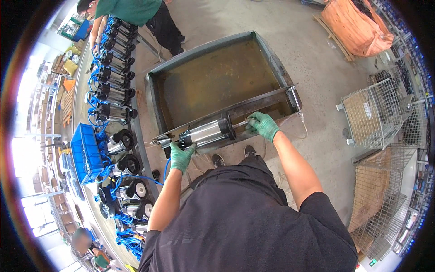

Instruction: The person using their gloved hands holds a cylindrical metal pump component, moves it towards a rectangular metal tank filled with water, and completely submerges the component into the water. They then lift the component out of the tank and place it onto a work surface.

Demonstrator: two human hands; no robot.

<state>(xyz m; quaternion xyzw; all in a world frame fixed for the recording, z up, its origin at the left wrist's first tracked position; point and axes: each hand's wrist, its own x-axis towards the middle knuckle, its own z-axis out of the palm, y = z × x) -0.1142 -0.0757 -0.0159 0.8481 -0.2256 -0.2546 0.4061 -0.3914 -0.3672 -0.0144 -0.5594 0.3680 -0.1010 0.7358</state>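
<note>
A submersible pump (pixel 206 132) with a shiny steel body and black ends lies on its side across a dark metal ledge (pixel 267 98) at the near side of a water tank. My left hand (pixel 181 157), in a green glove, is closed round the pump's left end. A blue cable (pixel 166 170) hangs down beside that hand. In a matching glove, my right hand (pixel 263 126) is closed on a thin metal rod (pixel 240 123) at the pump's right end. The fingertips partly cover the rod's outer end.
Murky water fills the grey tank (pixel 204 47). On the left, a bench carries several similar pumps (pixel 113 94) with blue cables and a blue crate (pixel 84 152). A co-worker (pixel 129 11) leans over its far end. Wire cages (pixel 376 113) and an orange sack (pixel 355 29) stand at right.
</note>
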